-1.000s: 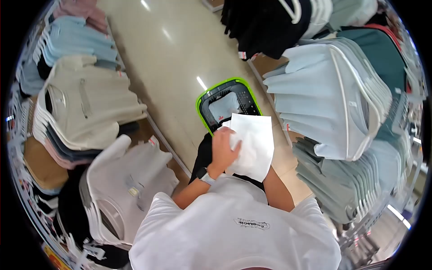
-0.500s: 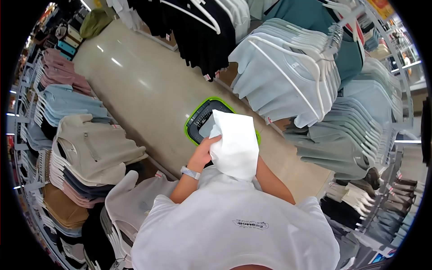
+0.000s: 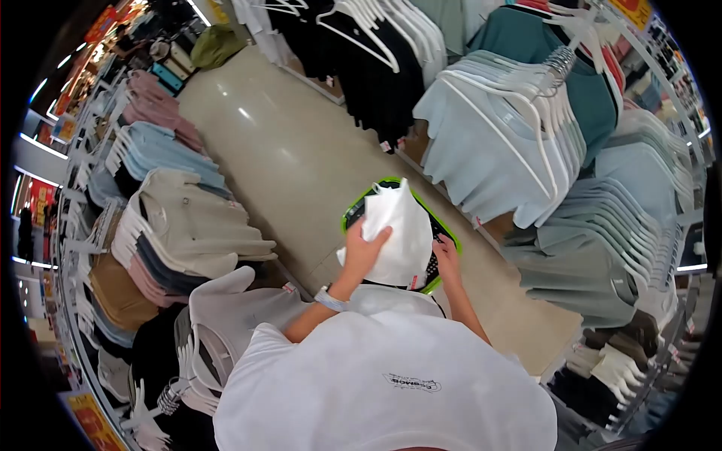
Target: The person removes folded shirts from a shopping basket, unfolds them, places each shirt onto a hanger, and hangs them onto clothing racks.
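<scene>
A folded white garment (image 3: 398, 239) with a small red-and-white tag at its lower edge is over a dark basket with a bright green rim (image 3: 450, 225). My left hand (image 3: 365, 248), its wrist wearing a band, grips the garment's left side with the thumb on top. At the right side, my right hand (image 3: 445, 255) is beside the garment and over the basket's edge, its fingers bent and apart, with nothing visible in them. The garment hides most of the basket's inside.
Racks of hung shirts line both sides: beige shirts (image 3: 197, 222) at the left, pale blue shirts (image 3: 492, 143) and grey-green shirts (image 3: 579, 263) at the right, black clothes (image 3: 380, 90) ahead. A shiny floor aisle (image 3: 278, 143) runs between them.
The view has turned. The white garment has shifted over the basket and its tag now shows. My right hand, hidden behind the garment before, has come out at its right side.
</scene>
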Motion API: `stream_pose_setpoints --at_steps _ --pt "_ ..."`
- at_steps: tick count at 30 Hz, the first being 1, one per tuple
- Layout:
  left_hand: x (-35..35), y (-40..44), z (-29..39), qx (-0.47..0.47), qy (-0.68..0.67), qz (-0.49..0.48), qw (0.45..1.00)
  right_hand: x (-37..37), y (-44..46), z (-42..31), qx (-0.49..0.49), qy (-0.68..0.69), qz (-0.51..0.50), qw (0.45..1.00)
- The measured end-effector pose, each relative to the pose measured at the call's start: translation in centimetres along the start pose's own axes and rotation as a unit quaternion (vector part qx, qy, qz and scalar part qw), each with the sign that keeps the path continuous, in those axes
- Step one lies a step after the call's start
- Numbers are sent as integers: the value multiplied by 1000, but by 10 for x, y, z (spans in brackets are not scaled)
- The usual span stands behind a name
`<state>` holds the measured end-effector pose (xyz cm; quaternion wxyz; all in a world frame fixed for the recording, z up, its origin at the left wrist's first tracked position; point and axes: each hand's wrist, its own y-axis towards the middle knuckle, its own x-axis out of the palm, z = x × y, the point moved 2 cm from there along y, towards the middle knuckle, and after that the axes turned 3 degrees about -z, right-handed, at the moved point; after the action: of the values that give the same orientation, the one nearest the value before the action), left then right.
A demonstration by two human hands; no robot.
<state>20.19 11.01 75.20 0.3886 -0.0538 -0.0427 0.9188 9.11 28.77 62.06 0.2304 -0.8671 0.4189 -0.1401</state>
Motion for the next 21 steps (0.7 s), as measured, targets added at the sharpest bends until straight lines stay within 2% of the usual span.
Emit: stream_pose_setpoints --at_steps 1,2,3,5,6,7,9,11,12,13,15,17,19,21 --pt "3 -6 -5 26 32 6 999 18 -25 -41 -36 72 -65 995" --pt "9 -13 3 24 34 -19 999 37 -47 -70 -3 217 -217 952" --pt "17 -20 10 22 33 -48 998 51 -52 -76 -21 255 -336 907" --pt "24 -21 7 58 73 -71 993 73 -53 -81 -43 93 -245 964" --pt "25 -21 14 55 82 -76 992 76 -53 -88 -41 94 -237 966" --pt "24 -20 17 49 92 -81 991 78 -54 -99 -14 173 -223 959" --pt "12 -6 24 44 63 -151 986 86 -55 -115 33 316 -179 931" --pt "0 6 15 20 -9 -213 977 89 -46 -121 71 332 -159 927" --pt "-7 9 23 5 0 -231 973 99 -44 -126 40 311 -108 943" --pt "-16 13 25 1 -3 -239 971 110 -39 -125 41 313 -99 944" --pt "-38 29 28 -5 -15 -276 961 130 -22 -125 -6 205 -32 978" --pt "-71 54 25 -5 -19 -296 955 148 -9 -131 -31 186 -14 982" --pt "-108 87 20 -82 -118 -224 964 162 1 -142 -47 129 69 988" --pt "-150 118 20 -116 -217 -136 960 177 9 -161 -61 143 148 977"
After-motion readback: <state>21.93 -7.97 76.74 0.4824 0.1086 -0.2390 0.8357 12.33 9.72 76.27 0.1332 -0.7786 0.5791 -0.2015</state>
